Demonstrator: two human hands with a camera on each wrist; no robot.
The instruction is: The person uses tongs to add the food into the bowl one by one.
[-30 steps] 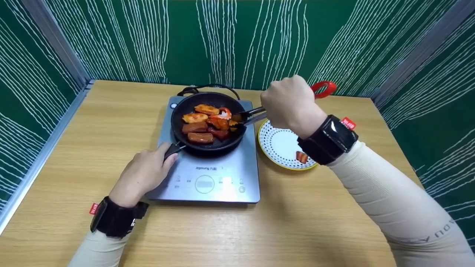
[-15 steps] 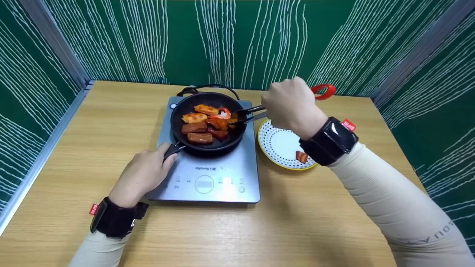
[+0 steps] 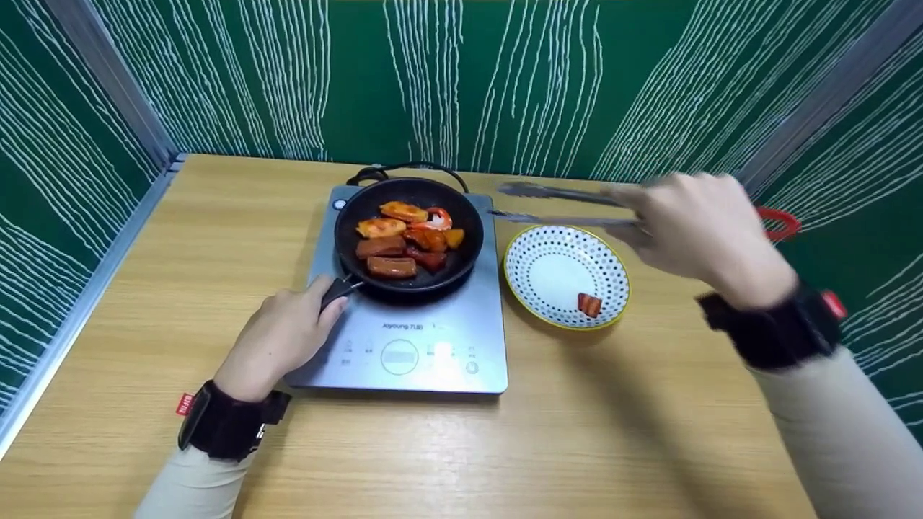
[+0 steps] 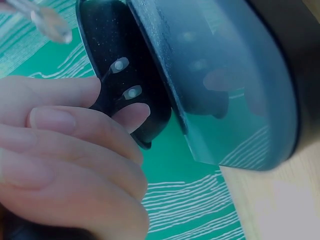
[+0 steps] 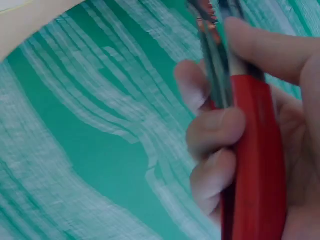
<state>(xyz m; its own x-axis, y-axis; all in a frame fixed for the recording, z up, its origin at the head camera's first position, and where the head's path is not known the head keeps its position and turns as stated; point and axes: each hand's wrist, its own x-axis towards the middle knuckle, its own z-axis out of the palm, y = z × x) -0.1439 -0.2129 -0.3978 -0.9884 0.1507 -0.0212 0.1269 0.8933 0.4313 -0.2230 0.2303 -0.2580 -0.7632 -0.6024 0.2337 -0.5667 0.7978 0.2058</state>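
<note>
My left hand (image 3: 285,339) grips the black handle (image 3: 337,290) of a frying pan (image 3: 412,277). The pan sits on an induction cooker (image 3: 454,317) and holds several browned food pieces, a red-and-white piece (image 3: 437,218) and a yellow-orange chunk (image 3: 454,237). Up to the right, my right hand (image 3: 696,227) holds metal tongs (image 3: 570,220) with red grips (image 5: 257,160). Their arms are spread, with nothing between the tips, right of the pan and above a plate's far side. On that dotted plate (image 3: 551,277) lies one striped reddish-brown piece (image 3: 589,305).
The plate with its yellow rim stands just right of the cooker. A black cord (image 3: 425,166) loops behind the pan. Green panels with white lines (image 3: 490,86) enclose the back and sides of the wooden table (image 3: 404,461).
My right hand has lifted the tongs out of the pan and moved right, over the plate's far side. The tongs' arms have spread. My left hand stays on the pan handle.
</note>
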